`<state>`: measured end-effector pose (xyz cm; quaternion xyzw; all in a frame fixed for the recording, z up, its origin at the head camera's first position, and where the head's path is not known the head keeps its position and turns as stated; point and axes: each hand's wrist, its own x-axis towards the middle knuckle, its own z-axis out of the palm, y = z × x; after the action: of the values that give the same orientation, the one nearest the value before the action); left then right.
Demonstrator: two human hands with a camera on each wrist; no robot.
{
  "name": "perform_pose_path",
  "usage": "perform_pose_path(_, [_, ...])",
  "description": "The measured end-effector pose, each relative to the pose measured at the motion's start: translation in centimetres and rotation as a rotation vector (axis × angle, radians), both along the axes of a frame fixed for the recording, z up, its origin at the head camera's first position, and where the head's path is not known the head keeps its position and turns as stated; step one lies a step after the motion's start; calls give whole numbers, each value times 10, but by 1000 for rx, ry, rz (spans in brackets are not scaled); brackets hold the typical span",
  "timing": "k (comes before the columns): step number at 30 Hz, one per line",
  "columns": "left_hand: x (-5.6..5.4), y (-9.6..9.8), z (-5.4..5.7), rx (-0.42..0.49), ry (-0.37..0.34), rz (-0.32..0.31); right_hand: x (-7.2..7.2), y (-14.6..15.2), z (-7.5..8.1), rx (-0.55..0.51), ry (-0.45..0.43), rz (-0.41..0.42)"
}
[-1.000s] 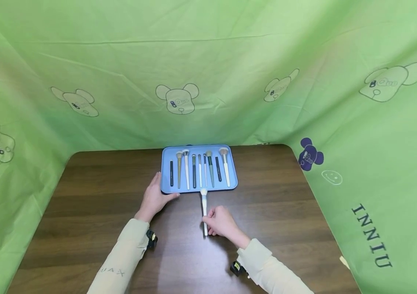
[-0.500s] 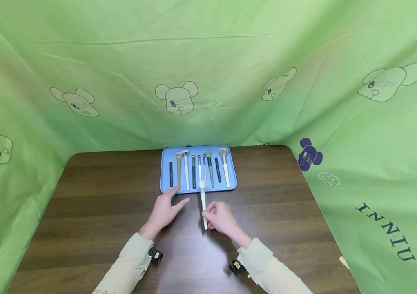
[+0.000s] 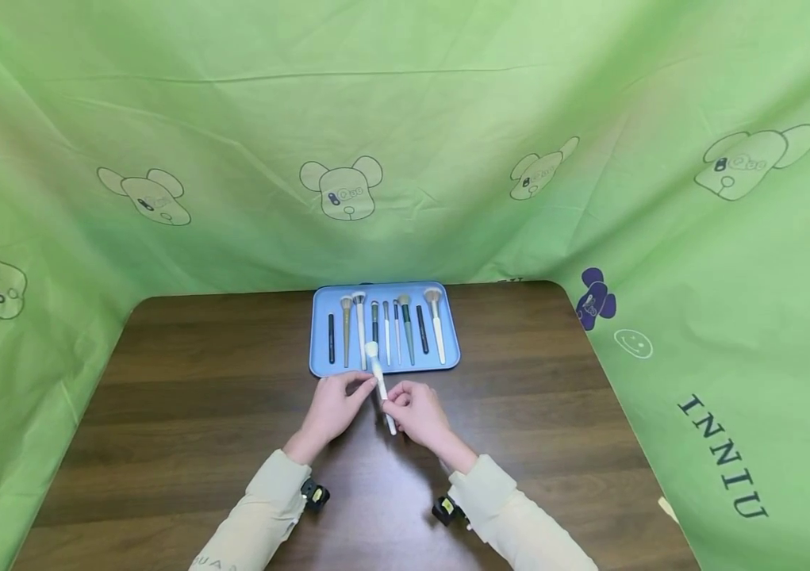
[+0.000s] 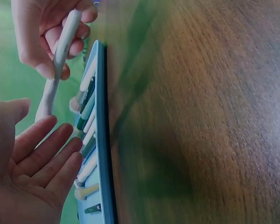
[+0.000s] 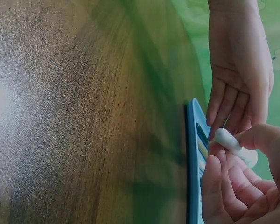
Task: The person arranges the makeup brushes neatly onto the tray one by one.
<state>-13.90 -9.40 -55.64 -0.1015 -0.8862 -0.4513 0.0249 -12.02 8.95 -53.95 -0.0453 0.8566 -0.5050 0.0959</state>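
Note:
My right hand [image 3: 419,416] pinches a white makeup brush [image 3: 379,374] by its handle between thumb and fingers. The brush tilts, its pale bristles pointing away over the near rim of a blue tray [image 3: 451,341]. Close beside it on the left is my left hand [image 3: 333,408]. In the left wrist view, that left hand [image 4: 39,175] has its fingers extended and thumb apart, fingertips right at the brush's ferrule end [image 4: 45,105]. From the right wrist view, the handle's butt [image 5: 227,139] shows between the right thumb and fingers.
Several makeup brushes lie side by side in the tray, among them a fluffy white-handled one [image 3: 436,321] and a short black one [image 3: 331,339]. The tray sits at the back of a brown wooden table [image 3: 219,381]. Green printed cloth [image 3: 233,119] hangs behind and at both sides.
My left hand has left the tray's left edge and come right to the brush. The right hand has lifted the brush slightly forward and leftward, tilting its bristle end left.

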Motion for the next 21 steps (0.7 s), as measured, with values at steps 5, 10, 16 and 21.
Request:
perform_pose_path(5, [-2,2,0,37,-23,37,-3,-3,-3,18,90,-32])
perform_pose_path(10, [-5,4,3,82,-34,63,-3,-7,-5,45,208,-66])
perform_pose_path(16, [-9,5,6,95,-26,115,-1,-15,-8,-30,229,-85])
perform_pose_path(21, [-12,4,10,104,-43,172,1,-20,-11,-55,263,-66])
